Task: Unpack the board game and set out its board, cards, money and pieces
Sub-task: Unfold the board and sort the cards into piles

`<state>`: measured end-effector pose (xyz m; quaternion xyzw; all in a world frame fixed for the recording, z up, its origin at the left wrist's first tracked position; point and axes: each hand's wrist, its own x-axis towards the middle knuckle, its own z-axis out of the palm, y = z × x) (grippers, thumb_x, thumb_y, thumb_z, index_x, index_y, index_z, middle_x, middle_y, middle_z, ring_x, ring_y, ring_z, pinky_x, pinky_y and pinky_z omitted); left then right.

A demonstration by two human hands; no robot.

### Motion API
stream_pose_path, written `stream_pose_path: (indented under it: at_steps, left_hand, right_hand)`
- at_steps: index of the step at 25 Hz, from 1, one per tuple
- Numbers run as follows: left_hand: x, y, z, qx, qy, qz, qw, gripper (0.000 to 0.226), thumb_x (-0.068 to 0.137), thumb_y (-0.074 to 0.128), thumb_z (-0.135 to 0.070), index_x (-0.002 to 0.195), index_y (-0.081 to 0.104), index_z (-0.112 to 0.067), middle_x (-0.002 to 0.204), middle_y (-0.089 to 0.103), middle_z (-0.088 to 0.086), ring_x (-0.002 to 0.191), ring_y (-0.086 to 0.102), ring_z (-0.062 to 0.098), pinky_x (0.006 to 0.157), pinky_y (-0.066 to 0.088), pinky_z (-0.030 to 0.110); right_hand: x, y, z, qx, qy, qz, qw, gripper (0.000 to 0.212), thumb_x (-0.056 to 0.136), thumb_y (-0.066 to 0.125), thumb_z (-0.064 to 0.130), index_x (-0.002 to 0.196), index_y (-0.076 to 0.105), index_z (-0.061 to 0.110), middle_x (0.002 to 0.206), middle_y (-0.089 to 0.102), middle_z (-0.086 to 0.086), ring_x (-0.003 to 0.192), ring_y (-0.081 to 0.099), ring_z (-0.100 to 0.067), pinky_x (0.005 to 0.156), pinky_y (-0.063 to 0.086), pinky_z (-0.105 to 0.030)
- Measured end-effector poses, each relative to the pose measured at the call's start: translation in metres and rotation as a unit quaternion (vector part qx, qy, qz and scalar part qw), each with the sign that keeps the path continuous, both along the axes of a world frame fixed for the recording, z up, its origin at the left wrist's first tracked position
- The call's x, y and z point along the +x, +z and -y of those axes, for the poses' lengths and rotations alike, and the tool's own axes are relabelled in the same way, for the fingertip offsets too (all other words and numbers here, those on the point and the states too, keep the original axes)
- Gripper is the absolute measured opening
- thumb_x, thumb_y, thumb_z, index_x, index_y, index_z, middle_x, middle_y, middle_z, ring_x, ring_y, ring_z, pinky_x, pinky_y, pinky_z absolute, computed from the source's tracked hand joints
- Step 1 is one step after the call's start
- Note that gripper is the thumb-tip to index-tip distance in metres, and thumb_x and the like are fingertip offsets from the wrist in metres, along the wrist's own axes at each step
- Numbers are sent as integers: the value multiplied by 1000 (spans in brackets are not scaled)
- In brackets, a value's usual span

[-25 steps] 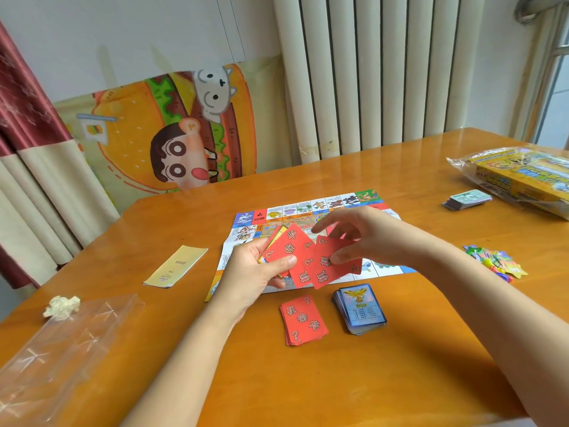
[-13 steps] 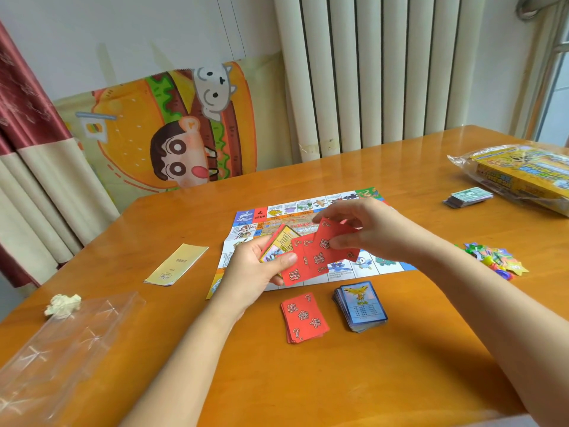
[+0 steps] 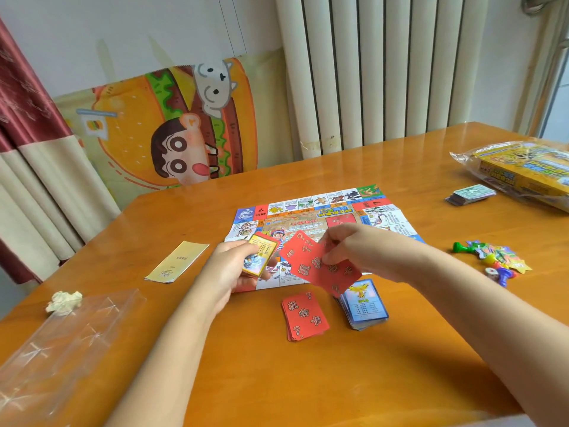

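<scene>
Sorting cards by type, we judge. Our left hand (image 3: 228, 272) grips a small stack (image 3: 260, 257), yellow card on top. Our right hand (image 3: 357, 248) pinches a fan of red cards (image 3: 320, 269) over the board (image 3: 308, 211), probably headed for the red pile (image 3: 304, 315) beside the blue pile (image 3: 365, 306) on the tabletop (image 3: 308, 380). Money (image 3: 471, 194) and pieces (image 3: 492, 260) are parked right.

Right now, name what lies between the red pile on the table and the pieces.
Head view: the blue card deck, then the right forearm above the table.
</scene>
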<state>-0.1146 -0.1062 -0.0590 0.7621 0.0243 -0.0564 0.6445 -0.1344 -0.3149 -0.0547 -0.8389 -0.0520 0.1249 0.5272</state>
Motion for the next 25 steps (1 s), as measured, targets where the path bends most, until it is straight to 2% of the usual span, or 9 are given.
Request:
stream_pose_path:
  at_steps: [3,5,8,11,15,17,19,22,25]
  left_hand:
    - [2,2,-8,33,9,14,999,22,96,42,-7,91,63,-8,64,71,3,44,60,12,36,38,15]
    - [4,3,-11,32,15,27,999,22,97,42,-8,93,63,-8,64,71,1,45,60,11,37,40,16]
    - [5,2,-13,34,17,26,999,21,97,43,-9,95,63,-9,65,71,1,47,61,10,37,42,17]
    - [5,2,-14,49,-5,-2,999,20,96,43,-8,96,63,-6,69,72,6,47,61,13,36,39,17]
    - [-1,4,-15,124,-89,-92,984,15,95,46,-9,96,60,-4,71,71,12,47,62,16,35,38,16]
    - [-6,5,-14,153,-143,-136,968,16,96,45,-10,96,59,-2,75,72,16,52,66,19,38,42,17]
    - [-8,5,-12,151,-169,-173,958,17,97,44,-9,98,58,-1,82,72,22,60,69,25,42,48,20]
    - [-9,6,-12,146,-168,-195,955,16,98,42,-9,100,56,-1,83,71,24,64,70,29,46,53,23]
    - [-8,6,-13,141,-160,-198,957,16,99,41,-9,100,54,0,83,71,25,64,70,30,46,53,23]
  right_hand:
    - [-3,0,-8,-58,5,6,998,10,86,61,9,82,62,18,86,62,-4,83,55,-22,75,39,-32]
    - [-6,4,-8,-8,25,-7,1000,8,86,60,7,87,62,15,88,59,-4,82,46,-21,72,34,-31]
    - [-11,5,-10,77,64,-43,994,10,87,59,1,91,60,10,94,63,-11,83,55,-22,82,43,-34]
    - [-18,2,-16,9,65,-36,997,20,85,65,2,94,52,13,95,64,-15,65,58,-23,73,47,-31]
    - [-22,-6,-25,-157,91,-5,983,45,87,63,10,122,41,27,86,60,1,55,61,-12,61,47,-24]
    - [-21,-11,-27,-232,96,38,967,49,87,63,16,128,40,29,86,56,4,66,62,-12,61,47,-26]
    - [-21,-12,-29,-295,93,91,947,51,86,66,24,131,43,27,99,53,4,87,59,-17,72,47,-31]
    - [-24,-9,-27,-318,110,147,930,62,81,71,43,134,42,28,125,40,1,117,42,-17,87,40,-30]
    - [-26,-4,-21,-355,189,133,906,84,66,75,59,137,34,38,133,38,6,129,25,-14,102,36,-39]
